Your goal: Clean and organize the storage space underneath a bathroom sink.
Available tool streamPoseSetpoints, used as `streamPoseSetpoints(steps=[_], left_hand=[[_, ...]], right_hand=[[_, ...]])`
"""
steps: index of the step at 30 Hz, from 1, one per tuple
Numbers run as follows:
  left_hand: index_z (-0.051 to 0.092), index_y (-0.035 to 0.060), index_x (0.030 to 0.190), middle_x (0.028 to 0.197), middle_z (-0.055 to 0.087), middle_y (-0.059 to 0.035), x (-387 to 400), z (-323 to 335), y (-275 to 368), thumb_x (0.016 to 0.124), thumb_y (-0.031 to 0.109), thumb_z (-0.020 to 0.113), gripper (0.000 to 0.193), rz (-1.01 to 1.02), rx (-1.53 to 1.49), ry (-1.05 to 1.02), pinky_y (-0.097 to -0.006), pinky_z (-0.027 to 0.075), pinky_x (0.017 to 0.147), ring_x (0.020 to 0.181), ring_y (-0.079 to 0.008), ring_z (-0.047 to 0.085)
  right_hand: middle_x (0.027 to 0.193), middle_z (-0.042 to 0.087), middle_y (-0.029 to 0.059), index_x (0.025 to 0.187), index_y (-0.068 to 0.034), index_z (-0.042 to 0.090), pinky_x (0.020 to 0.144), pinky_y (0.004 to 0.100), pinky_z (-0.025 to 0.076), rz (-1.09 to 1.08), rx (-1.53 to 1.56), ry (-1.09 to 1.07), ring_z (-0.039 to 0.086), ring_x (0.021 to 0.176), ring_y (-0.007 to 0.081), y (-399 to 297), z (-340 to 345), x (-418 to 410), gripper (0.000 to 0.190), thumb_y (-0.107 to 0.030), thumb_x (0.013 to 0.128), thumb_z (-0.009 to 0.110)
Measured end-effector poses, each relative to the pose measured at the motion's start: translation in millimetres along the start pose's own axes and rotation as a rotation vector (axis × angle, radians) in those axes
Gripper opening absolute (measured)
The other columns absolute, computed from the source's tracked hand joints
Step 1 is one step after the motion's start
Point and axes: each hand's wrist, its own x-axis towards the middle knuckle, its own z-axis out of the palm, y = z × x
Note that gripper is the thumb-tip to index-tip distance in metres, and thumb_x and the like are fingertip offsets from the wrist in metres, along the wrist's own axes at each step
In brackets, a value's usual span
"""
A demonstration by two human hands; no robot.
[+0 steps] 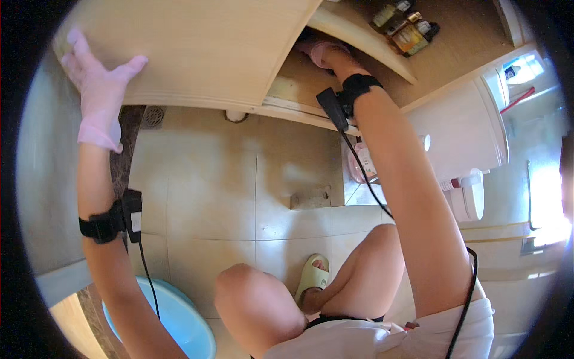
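Observation:
My left hand [101, 83], in a pink glove, has its fingers spread against a pale wood panel [202, 49] of a cabinet, near the panel's left edge. Nothing is held in it. My right hand [320, 51], gloved in pink too, reaches into the open compartment beside that panel, below a wooden shelf board [365, 40]. Its fingers are lost in shadow, so what they touch cannot be seen. Several small bottles [410, 38] with amber or yellowish contents are on the cabinet surface to the right of the board.
A light-blue basin [190, 321] sits on the tiled floor [210, 193] by my left arm. A round floor drain [154, 116] lies below the cabinet. Beneath my right arm are a pink package [358, 164] and a white bucket [464, 199]. Black cables run from both wrist straps.

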Motion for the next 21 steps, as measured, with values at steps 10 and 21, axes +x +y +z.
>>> streamPoseSetpoints(steps=[10, 21], left_hand=[[-0.002, 0.0092, 0.144, 0.149, -0.008, -0.0173, -6, -10, 37, 0.069, 0.015, 0.074, 0.106, -0.279, -0.069, -0.151, -0.0392, 0.004, 0.111, 0.138, -0.0288, -0.008], [-0.005, 0.0045, 0.142, 0.148, -0.009, -0.0201, 9, -37, 53, 0.065, 0.009, 0.077, 0.113, -0.368, -0.058, -0.202, -0.0362, 0.004, 0.111, 0.138, -0.0273, -0.011]], right_hand=[[0.117, 0.054, 0.0213, 0.114, -0.001, 0.056, 0.088, 0.0429, 0.045, 0.015, 0.191, 0.049, 0.055, 0.105, 0.0349, -16, -13, 29, 0.038, -0.011, 0.078, 0.053], [0.113, 0.055, 0.0135, 0.104, -0.008, 0.06, 0.088, 0.0476, 0.04, 0.143, 0.701, 0.377, 0.049, 0.105, 0.0332, -98, 11, -165, 0.03, -0.011, 0.076, 0.051]])
